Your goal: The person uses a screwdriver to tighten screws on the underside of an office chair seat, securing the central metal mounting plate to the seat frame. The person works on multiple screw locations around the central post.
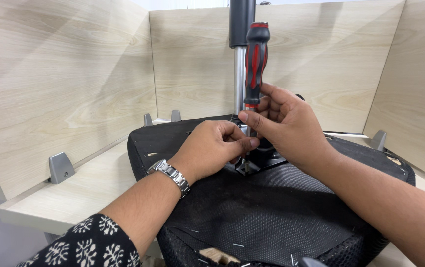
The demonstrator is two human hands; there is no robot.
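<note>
Screwdriver (pixel 255 64) straight up toward 12 o'clock, pinched low by right hand (pixel 284 123), left hand (pixel 217 148) fingers closed around its tip at 6 o'clock on chair seat (pixel 271 207).

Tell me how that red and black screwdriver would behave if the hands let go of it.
The screwdriver stands upright on a thin tip, so it would probably tip over. Its bulky handle likely makes it top-heavy. The ribbed red and black grip looks unlikely to slip in the right hand; the rounded handle might roll on the seat underside.
</note>
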